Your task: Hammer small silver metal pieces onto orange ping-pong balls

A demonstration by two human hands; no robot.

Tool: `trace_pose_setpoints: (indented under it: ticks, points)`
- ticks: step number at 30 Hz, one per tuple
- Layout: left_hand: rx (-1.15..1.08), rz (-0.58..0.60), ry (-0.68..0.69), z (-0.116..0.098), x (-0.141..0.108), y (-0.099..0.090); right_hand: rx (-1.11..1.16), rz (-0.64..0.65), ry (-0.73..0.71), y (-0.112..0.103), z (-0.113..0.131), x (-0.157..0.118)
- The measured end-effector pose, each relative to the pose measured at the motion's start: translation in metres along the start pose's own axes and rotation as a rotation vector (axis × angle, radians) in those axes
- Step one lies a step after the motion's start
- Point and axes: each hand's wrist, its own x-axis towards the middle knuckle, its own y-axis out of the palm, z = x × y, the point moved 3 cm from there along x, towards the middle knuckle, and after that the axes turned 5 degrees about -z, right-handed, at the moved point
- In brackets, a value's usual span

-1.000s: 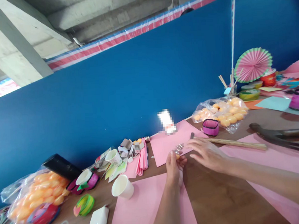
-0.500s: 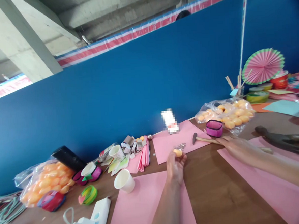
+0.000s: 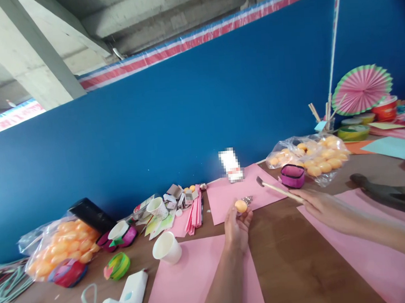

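My left hand point(image 3: 237, 229) is closed around a small orange ball point(image 3: 240, 206), held up at the fingertips above the table. Just behind the ball lie some small silvery pieces point(image 3: 248, 200) near the edge of a pink sheet point(image 3: 226, 202); their kind is too small to make out. To the right, my right hand point(image 3: 317, 207) grips the pale wooden handle of a small hammer point(image 3: 276, 190). The dark hammer head points left, over the pink sheet and apart from the ball. The rear end of the handle is hidden by my hand and forearm.
A white paper cup point(image 3: 167, 248) stands on a nearer pink sheet point(image 3: 186, 280). Bags of orange balls point(image 3: 64, 242) sit left and right. A magenta box point(image 3: 292, 176) is beyond the hammer; dark pliers-like handles point(image 3: 379, 188) lie right. A power strip point(image 3: 133, 288) is near left.
The hammer has turned and its head has shifted slightly left and up; my right hand has moved a little. My left hand keeps the ball, now more upright in its fingers.
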Motion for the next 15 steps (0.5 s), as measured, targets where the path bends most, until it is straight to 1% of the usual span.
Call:
trace_pose_setpoints:
  ticks: [3,5,8,10,13,15]
  points:
    - [0.014,-0.012,-0.006,0.000,0.002,-0.001,0.247,0.173,0.131,-0.001,0.013,-0.006]
    - [0.031,-0.001,-0.009,0.000,0.003,0.000,0.369,0.244,0.167,-0.003,0.026,-0.012]
    - [0.040,0.038,-0.008,-0.003,0.000,0.002,0.407,0.224,0.149,-0.010,0.045,-0.019]
    - [0.031,0.055,-0.016,-0.004,-0.003,0.003,0.442,0.232,0.185,-0.012,0.054,-0.023]
    - [0.039,0.050,-0.005,-0.005,-0.005,0.004,0.544,0.279,0.259,-0.011,0.059,-0.027]
    - [0.065,0.046,0.035,-0.005,-0.005,0.005,0.593,0.299,0.274,-0.009,0.057,-0.029]
